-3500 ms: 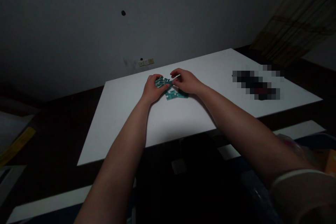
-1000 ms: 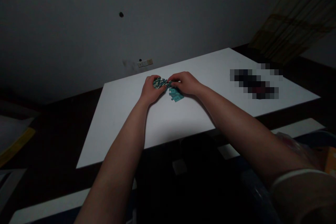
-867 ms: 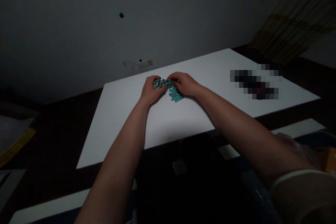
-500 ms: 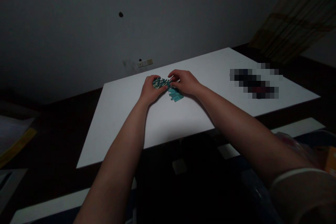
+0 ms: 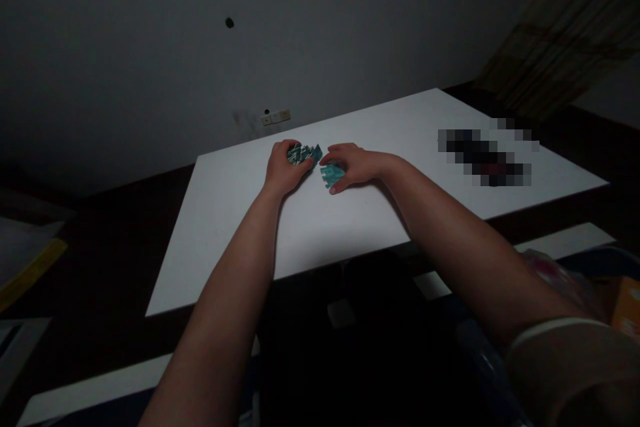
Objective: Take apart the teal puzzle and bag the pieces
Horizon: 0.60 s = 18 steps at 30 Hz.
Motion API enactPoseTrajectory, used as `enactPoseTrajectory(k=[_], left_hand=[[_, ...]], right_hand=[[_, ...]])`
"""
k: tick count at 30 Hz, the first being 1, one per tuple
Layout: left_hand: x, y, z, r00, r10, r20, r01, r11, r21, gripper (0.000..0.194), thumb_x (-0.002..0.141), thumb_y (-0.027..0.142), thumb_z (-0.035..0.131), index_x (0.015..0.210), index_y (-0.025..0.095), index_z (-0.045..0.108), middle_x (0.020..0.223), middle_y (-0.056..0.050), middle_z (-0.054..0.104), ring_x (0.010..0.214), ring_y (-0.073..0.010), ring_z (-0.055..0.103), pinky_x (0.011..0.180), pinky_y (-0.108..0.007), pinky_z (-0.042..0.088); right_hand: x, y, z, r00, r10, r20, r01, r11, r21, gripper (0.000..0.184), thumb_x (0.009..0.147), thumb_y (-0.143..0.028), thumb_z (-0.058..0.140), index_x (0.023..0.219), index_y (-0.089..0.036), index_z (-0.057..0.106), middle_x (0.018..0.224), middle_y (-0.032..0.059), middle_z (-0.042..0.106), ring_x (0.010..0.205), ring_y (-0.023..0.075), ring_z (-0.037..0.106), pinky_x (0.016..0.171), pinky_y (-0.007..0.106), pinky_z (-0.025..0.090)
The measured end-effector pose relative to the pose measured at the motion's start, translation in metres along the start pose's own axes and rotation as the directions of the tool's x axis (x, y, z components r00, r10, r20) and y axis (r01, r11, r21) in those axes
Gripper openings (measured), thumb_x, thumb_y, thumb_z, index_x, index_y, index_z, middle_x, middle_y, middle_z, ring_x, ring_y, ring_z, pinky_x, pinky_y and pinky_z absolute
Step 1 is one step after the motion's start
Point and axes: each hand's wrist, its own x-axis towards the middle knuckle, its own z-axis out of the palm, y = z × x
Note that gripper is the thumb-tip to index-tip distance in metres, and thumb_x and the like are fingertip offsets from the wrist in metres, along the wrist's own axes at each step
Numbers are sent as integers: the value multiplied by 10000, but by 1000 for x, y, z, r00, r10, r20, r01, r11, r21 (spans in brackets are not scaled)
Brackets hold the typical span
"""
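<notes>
Pulled apart since a moment earlier, the right hand (image 5: 356, 165) is half-curled over a pale teal jigsaw piece (image 5: 332, 177), its grip unclear in the dim light. Dark teal jigsaw pieces (image 5: 303, 154) are pinched by the curled left hand (image 5: 286, 170), partly hidden, on a white table (image 5: 225, 247). A pixelated object (image 5: 487, 155) is seen farther right.

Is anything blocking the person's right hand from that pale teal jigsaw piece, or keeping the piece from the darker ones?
Nothing visible does. The right hand lies over the edge of the pale teal jigsaw piece, and only white tabletop shows between it and the dark jigsaw pieces at the left hand.
</notes>
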Motion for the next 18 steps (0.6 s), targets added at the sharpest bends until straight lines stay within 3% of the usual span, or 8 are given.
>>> enactPoseTrajectory(k=[5, 11, 18], left_hand=[[0, -2, 0, 1000, 9, 9, -9, 1000, -7, 454, 791, 337, 960, 1126, 285, 657, 1223, -111, 681, 1193, -322, 654, 1123, -547, 540], [0, -3, 1, 1000, 15, 8, -14, 1000, -26, 468, 793, 375, 952, 1142, 290, 653, 1239, -117, 680, 1196, -324, 650, 1133, -562, 538], [0, -2, 1, 1000, 9, 15, -8, 1000, -17, 450, 788, 305, 949, 1136, 291, 665, 1243, -111, 682, 1181, -319, 652, 1130, -564, 542]], right_hand=[[5, 6, 6, 996, 2, -84, -4, 1000, -24, 515, 751, -510, 980, 1214, -326, 850, 1323, 91, 774, 1305, 357, 693, 1189, 554, 530], [9, 12, 11, 980, 39, -196, -61, 992, -107, 559, 793, -646, 910, 1206, -276, 843, 1287, 117, 797, 1265, 371, 697, 1137, 531, 548], [10, 12, 15, 981, 30, -194, -45, 996, -73, 403, 859, -544, 888, 1151, -272, 830, 1229, 132, 785, 1221, 367, 694, 1117, 559, 560]])
